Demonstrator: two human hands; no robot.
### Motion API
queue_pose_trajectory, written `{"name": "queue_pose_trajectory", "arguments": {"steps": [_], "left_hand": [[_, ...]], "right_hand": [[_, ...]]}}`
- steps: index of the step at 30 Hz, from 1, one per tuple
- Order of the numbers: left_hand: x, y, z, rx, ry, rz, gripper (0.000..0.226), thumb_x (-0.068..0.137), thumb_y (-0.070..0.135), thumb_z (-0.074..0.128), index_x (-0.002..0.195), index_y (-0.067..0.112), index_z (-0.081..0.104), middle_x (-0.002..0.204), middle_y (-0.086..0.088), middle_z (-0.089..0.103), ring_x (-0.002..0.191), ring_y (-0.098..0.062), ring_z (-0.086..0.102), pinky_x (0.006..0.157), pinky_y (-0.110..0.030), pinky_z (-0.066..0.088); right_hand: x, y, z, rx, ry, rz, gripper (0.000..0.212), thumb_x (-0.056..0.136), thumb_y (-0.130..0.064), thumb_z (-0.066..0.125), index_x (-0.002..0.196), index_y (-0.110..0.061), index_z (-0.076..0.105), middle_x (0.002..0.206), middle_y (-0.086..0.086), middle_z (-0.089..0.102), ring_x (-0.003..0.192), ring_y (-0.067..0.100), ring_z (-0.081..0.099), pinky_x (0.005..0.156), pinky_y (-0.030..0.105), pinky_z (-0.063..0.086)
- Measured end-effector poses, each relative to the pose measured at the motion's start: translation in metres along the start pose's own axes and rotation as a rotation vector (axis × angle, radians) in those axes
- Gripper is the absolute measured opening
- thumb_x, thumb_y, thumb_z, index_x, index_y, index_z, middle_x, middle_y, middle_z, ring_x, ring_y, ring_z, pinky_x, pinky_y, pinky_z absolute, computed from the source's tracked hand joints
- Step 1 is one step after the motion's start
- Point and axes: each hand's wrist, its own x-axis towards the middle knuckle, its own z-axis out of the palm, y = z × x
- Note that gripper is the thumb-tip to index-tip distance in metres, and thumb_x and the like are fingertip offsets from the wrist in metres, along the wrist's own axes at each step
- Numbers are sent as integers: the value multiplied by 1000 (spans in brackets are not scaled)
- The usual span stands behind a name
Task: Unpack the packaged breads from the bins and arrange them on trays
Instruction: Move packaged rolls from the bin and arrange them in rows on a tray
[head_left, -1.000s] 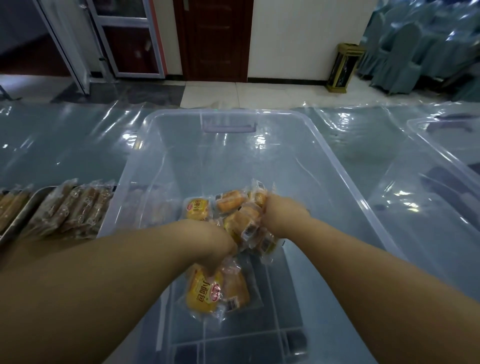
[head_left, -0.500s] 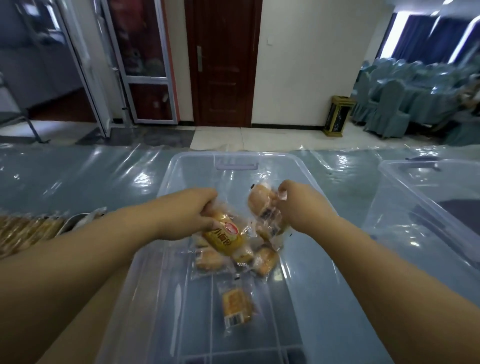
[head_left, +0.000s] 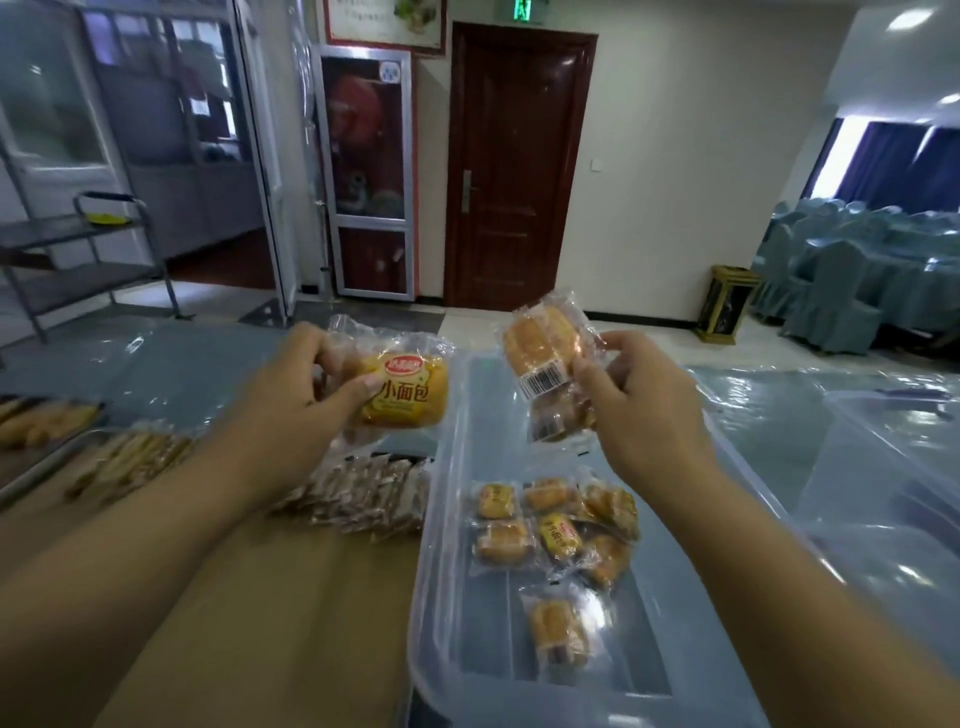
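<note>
Both hands raised over the work table: my left hand (head_left: 291, 384) grips a yellow-labelled bread packet (head_left: 410, 397), thumb pressed across its front and the fingers curled round behind it, held above the table just left of the clear bin (head_left: 441, 525). My right hand (head_left: 639, 410) pinches a small bunch of clear-wrapped packets (head_left: 545, 358), barcode side towards me, thumb and fingers closed on the right edge of the wrapping, above the far end of the bin. On the bin's floor lies a loose cluster of packets (head_left: 556, 530), touching and overlapping, with one single packet (head_left: 558, 631) apart from them, nearer to me. Against the bin's left wall sits a row of wrapped breads (head_left: 363, 493); whether a tray is under it, I cannot tell. Further left, more wrapped breads (head_left: 130, 457) lie on a metal tray (head_left: 21, 483). A second clear bin (head_left: 883, 467) stands at the right on the plastic-covered table. Behind: a dark wooden door (head_left: 514, 166), a gold-trimmed waste bin (head_left: 727, 304) and covered chairs (head_left: 841, 291)
</note>
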Motion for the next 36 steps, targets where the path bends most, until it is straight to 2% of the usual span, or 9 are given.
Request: {"name": "queue_pose_trajectory", "arguments": {"steps": [5, 10, 15, 17, 23, 27, 30, 33, 36], "left_hand": [[-37, -41, -75, 31, 93, -51, 24, 86, 37, 59, 83, 23, 39, 86, 6, 54, 72, -7, 54, 51, -24, 41], [-81, -110, -151, -39, 92, -149, 34, 85, 32, 62, 101, 29, 32, 90, 3, 53, 77, -13, 59, 54, -29, 51], [-119, -179, -221, -71, 32, -269, 52, 84, 36, 63, 124, 42, 29, 90, -1, 60, 79, -13, 65, 62, -35, 55], [-129, -200, -243, -100, 33, -325, 51, 80, 41, 64, 120, 45, 33, 96, -1, 62, 86, -17, 64, 69, -41, 54], [-154, -256, -294, -168, 50, -445, 35, 83, 28, 67, 89, 56, 45, 94, 8, 65, 77, -5, 67, 56, -22, 52], [-160, -295, -329, -327, 44, -584, 35, 83, 17, 67, 93, 46, 51, 105, 1, 64, 88, -21, 69, 68, -41, 58], [-155, -333, -357, -248, 92, -583, 31, 83, 17, 68, 97, 37, 49, 99, 2, 67, 80, -10, 70, 58, -24, 56], [-143, -367, -382, -213, 113, -623, 28, 85, 14, 66, 101, 28, 48, 100, 1, 65, 85, -16, 67, 69, -34, 57], [-128, -397, -410, -144, 126, -640, 29, 85, 13, 65, 104, 22, 45, 95, 4, 62, 80, -9, 64, 57, -22, 52]], "right_hand": [[-46, -70, 44, 92, -67, -15, 13, 93, -30, 54, 106, -30, 51, 68, -12, 58, 61, -21, 52, 45, -2, 34], [-95, -130, 115, 30, -130, 18, 29, 92, -36, 55, 118, -23, 54, 70, -15, 55, 56, -5, 55, 47, 14, 34], [-134, -176, 191, 15, -208, 14, 27, 91, -35, 56, 116, -24, 58, 78, -17, 55, 61, -8, 46, 50, 13, 31], [-148, -192, 217, -2, -242, 7, 30, 91, -37, 56, 118, -23, 58, 74, -19, 52, 59, -7, 46, 50, 14, 30], [-170, -224, 295, 56, -376, 4, 33, 90, -36, 56, 120, -21, 58, 84, -15, 58, 67, -3, 55, 55, 22, 40], [-175, -240, 354, 119, -402, 59, 31, 89, -36, 59, 117, -21, 60, 82, -14, 58, 66, -5, 55, 53, 19, 37], [-179, -257, 403, 149, -418, 76, 30, 89, -37, 58, 116, -23, 60, 76, -24, 52, 61, -11, 55, 51, 14, 32], [-176, -276, 449, 181, -421, 95, 26, 90, -35, 59, 113, -24, 61, 71, -26, 52, 59, -12, 56, 50, 16, 33], [-171, -300, 492, 196, -450, 133, 28, 90, -35, 58, 115, -24, 60, 75, -24, 54, 64, -5, 58, 53, 20, 39]]}}
